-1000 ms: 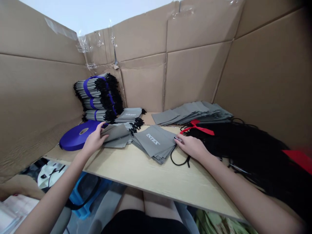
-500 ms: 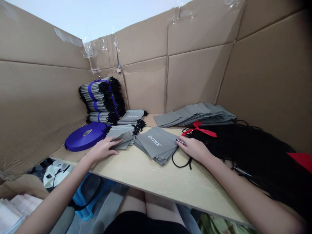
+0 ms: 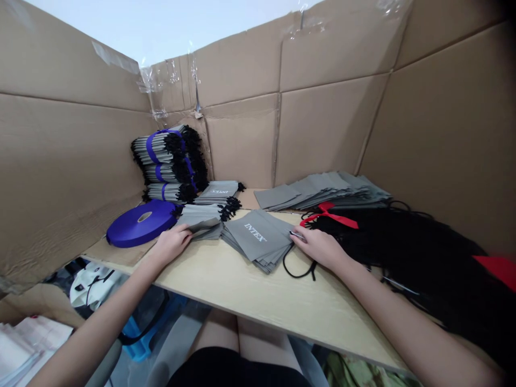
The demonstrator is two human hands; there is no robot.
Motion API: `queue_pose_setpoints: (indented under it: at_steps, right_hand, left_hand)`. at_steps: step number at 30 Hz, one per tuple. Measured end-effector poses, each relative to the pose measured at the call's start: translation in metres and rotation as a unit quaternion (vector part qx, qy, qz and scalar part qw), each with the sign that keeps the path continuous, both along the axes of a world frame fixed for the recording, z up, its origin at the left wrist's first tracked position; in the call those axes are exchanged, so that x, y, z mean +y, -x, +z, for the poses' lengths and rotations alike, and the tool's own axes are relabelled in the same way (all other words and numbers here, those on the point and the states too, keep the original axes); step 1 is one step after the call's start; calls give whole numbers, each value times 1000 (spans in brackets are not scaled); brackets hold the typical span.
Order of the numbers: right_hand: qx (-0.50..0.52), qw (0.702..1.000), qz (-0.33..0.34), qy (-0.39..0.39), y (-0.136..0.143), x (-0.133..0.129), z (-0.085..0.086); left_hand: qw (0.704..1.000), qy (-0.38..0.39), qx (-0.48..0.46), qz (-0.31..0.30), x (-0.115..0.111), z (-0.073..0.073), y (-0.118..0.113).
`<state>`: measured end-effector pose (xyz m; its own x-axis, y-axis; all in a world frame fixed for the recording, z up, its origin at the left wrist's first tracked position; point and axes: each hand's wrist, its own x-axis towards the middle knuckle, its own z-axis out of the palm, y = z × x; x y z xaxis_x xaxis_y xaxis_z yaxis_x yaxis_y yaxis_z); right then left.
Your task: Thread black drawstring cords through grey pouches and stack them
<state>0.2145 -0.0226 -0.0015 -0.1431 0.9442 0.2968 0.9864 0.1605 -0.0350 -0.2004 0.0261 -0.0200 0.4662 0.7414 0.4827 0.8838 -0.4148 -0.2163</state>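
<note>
Several grey pouches marked INTEX [image 3: 258,235] lie fanned in a pile at the middle of the table. My left hand [image 3: 174,241] is closed on the edge of a grey pouch [image 3: 205,228], left of that pile. At the pile's right edge my right hand [image 3: 316,244] pinches a thin metal-coloured tool [image 3: 297,235], most of it hidden by the fingers. A black cord [image 3: 296,275] loops on the table below the right hand. Behind the left hand are grey pouches with black cord ends [image 3: 220,191].
Bundles with purple bands [image 3: 163,164] are stacked at the back left, behind a purple ribbon roll [image 3: 139,224]. More grey pouches [image 3: 326,189] lie at the back right. Black cords [image 3: 403,247] with red ties [image 3: 338,215] cover the right side. Cardboard walls [image 3: 242,140] surround the table.
The fingers of my left hand have closed on the grey pouch and the hand sits slightly lower. My right hand has hardly moved.
</note>
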Motion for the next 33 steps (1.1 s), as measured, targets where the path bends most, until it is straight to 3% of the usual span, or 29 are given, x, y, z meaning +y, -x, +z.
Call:
queue_pose_setpoints:
  at_steps: [8, 16, 23, 33]
  right_hand:
    - [5, 1000, 4, 7, 0, 0, 1]
    - [4, 1000, 4, 18, 0, 0, 0]
    - [8, 1000, 7, 26, 2, -1, 3]
    - [41, 998, 29, 35, 0, -1, 3]
  left_hand:
    - [998, -43, -18, 31, -5, 8, -6]
    - [986, 54, 150, -53, 6, 6, -8]
    - [995, 84, 52, -20, 11, 7, -25]
    - [993, 118, 28, -9, 17, 11, -8]
